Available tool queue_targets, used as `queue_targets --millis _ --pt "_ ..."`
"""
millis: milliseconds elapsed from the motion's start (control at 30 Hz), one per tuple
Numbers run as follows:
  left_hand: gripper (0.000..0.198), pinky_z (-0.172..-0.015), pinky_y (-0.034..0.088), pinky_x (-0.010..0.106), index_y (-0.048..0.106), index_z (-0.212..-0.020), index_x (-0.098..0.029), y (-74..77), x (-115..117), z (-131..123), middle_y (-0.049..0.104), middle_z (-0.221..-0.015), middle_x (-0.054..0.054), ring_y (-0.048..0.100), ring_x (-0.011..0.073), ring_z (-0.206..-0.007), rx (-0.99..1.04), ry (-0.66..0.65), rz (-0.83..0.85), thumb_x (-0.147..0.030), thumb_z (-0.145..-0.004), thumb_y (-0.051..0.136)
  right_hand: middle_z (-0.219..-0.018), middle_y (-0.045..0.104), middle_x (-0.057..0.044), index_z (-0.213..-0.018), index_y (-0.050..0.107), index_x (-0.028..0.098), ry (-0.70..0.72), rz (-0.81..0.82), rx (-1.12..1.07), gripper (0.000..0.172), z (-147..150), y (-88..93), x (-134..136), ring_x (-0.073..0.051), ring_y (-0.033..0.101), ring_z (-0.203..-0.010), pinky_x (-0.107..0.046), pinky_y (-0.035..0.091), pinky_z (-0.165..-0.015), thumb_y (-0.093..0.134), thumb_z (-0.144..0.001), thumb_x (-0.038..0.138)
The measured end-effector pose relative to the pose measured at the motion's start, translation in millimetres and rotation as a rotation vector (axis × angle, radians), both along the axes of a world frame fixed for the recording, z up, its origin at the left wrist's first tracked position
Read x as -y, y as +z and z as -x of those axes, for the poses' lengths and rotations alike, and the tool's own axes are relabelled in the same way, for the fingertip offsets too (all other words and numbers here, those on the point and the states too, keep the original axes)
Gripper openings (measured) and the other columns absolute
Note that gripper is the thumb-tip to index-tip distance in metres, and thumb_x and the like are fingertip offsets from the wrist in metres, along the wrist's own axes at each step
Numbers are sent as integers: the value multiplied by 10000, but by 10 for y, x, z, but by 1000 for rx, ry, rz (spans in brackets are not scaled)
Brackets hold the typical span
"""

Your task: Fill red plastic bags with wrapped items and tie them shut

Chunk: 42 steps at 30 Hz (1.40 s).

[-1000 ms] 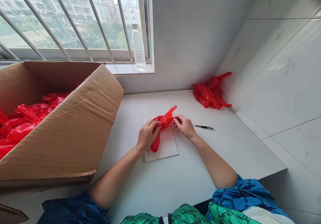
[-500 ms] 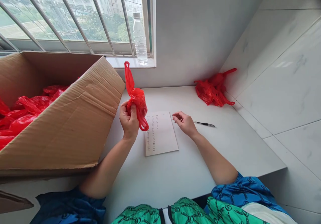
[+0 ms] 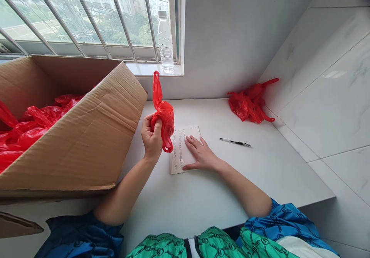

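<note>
My left hand (image 3: 152, 136) grips a knotted red plastic bag (image 3: 165, 115) by its middle, holding it upright above the white tabletop, one handle loop pointing up and the other hanging down. What the bag contains, if anything, is hidden. Flat across a notebook page (image 3: 185, 131) lies my right hand (image 3: 201, 153), fingers spread and empty. Columns of small handwriting run down the page's left part. To the right of that hand a black-and-clear pen (image 3: 235, 142) rests on the table.
An open cardboard box (image 3: 83, 134) full of red plastic bags (image 3: 43, 119) stands at the left. More red bags (image 3: 250, 100) lie in the far right corner against the wall. A clear water bottle (image 3: 165, 44) stands on the sill of the barred window.
My right hand has moved left and down from beside the notebook onto its page, and its fingers have spread. My left hand still holds the red bag.
</note>
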<state>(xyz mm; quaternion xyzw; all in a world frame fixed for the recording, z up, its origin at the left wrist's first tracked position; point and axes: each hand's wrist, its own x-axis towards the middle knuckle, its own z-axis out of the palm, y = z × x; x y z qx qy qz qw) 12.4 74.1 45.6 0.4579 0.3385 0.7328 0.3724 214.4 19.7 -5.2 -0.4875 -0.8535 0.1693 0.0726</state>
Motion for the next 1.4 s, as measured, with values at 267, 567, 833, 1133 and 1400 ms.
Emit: queue_targets --millis 267,567,833,1133,1400 --pt "220 -692 484 218 613 -988 -196 6 70 1 598 -926 26 561 132 -795 -86 -84 16 -391 -890 636 -1638 236 -120 -1596 166 199 -72 -12 -104 1136 -137 -16 -87 -292 146 -1532 -547 22 -1242 619 -737 788" --pt "209 -598 516 235 578 -991 -218 239 211 1 598 -897 21 572 125 -693 -36 -298 167 -387 -881 630 -1402 569 -93 -1435 453 301 -293 -101 -758 566 -230 212 -107 -242 526 -1316 -484 383 -1131 604 -923 491" --pt "367 -805 549 346 615 -1156 -246 268 323 -19 677 -1059 48 659 213 -907 -574 -838 248 -526 -947 502 -1283 646 -69 -1212 654 266 -249 26 -976 474 -116 409 77 -280 594 -1197 -458 478 -1028 773 -785 433" --pt "790 -689 445 334 261 -1533 -177 -41 -21 167 720 -953 99 658 304 -906 -1535 -239 597 -624 -909 446 -987 746 -58 -954 687 207 -600 557 -1504 213 -758 472 -152 -266 675 -1044 -405 529 -976 563 -858 352" --pt "882 -668 455 297 204 -1553 -239 -136 -51 189 719 -1027 71 684 268 -918 -1344 -390 624 -622 -845 565 -1073 736 -130 -1020 666 153 -573 1006 -1313 261 -1045 481 -75 -305 680 -1100 -471 531 -1009 510 -893 319"
